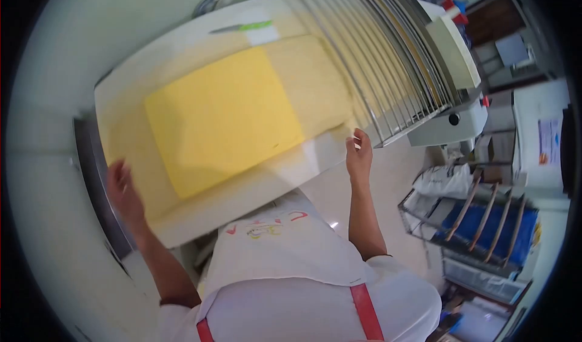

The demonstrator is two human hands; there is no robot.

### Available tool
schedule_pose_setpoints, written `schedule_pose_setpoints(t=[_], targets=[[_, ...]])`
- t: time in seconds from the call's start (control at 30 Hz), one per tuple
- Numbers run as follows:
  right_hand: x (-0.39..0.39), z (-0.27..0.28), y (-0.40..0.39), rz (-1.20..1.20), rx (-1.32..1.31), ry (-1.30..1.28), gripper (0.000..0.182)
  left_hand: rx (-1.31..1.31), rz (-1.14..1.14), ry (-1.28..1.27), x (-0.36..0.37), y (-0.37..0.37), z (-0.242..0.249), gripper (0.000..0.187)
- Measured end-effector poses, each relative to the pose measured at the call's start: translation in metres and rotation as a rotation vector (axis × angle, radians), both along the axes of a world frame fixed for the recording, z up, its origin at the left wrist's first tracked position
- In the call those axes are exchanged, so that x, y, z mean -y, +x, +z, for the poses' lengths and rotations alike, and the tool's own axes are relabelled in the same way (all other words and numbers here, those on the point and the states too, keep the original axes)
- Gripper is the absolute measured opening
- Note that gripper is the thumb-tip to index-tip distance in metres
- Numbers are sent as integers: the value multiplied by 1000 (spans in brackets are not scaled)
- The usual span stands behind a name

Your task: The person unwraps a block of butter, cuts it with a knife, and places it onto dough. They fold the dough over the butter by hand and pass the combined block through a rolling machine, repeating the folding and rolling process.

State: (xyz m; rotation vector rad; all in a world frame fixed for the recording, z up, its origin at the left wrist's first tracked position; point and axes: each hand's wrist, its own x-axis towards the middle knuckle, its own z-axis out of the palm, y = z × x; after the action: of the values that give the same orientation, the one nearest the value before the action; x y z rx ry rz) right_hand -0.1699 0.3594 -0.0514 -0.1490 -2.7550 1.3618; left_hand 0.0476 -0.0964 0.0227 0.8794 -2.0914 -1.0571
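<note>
Apron (291,257) comes nearest, below the near edge of the white table (251,190). Over the near left of the table is the left hand (125,190), fingers bent and blurred; whether they grip anything, I cannot tell. The right hand (360,151) is at the near edge, just beside the right end of the dough (309,84), fingers curled with the thumb close to them; whether they pinch the dough I cannot tell either. The dough lies flat on the table between the hands and beyond them, with the yellow slab (224,120) flat on top. The dough's long axis runs along the table, from near the left hand up towards the guard (388,69); the slab looks a little longer that way too, its short sides crossing the dough. The dough should be soft, limp and stretchy, easily torn by one fingertip, so it is best lifted on spread fingers at both ends or along an edge. The slab looks smooth, pliable and perhaps greasy, moderately heavy for its thinness, and would want flat palms under opposite edges. Beyond the dough lies a knife (241,27), green handle pointing right; the guard slants across the far right.
</note>
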Motion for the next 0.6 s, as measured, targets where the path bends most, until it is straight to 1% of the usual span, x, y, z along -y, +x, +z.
schedule_pose_setpoints(t=[0.03,0.07,0.1,0.13,0.17,0.2,0.23,0.27,0.3,0.33,0.37,0.43,0.47,0.5,0.53,0.6], targets=[[-10,-13,-12,-48,-11,19,50,44,-115,10,-17,-69,8,25],[-18,-24,-23,-92,-18,39,56,76,-307,-50,-39,-134,14,28],[-16,-33,-36,-23,-52,77,70,62,-477,-71,-64,-194,16,30],[-6,-28,-49,-6,-24,57,70,42,-632,-107,-86,-250,8,32],[9,-16,-61,11,11,39,70,71,-772,-248,-98,-306,-14,35],[17,-10,-69,36,48,27,70,76,-846,-329,-119,-352,-28,41],[15,-20,-77,9,20,99,71,105,-857,-365,-139,-393,-53,47],[14,-19,-85,-58,128,-162,68,118,-860,-420,-156,-427,-75,50],[11,-10,-90,-122,237,-418,65,131,-856,-470,-172,-455,-89,53],[9,-1,-95,-184,352,-670,63,268,-848,-437,-186,-478,-93,55],[4,10,-102,-75,512,-559,49,409,-838,-402,-198,-496,-96,58],[13,16,-108,-101,447,-632,41,609,-856,-286,-208,-518,-71,61],[20,14,-106,-120,420,-670,38,694,-911,-243,-207,-528,-67,60],[29,8,-103,-138,300,-742,33,772,-963,-197,-204,-538,-65,60],[35,5,-104,-183,324,-813,35,843,-1012,-143,-202,-543,-71,60],[44,4,-104,-280,367,-945,39,625,-999,-263,-203,-534,-92,57]])
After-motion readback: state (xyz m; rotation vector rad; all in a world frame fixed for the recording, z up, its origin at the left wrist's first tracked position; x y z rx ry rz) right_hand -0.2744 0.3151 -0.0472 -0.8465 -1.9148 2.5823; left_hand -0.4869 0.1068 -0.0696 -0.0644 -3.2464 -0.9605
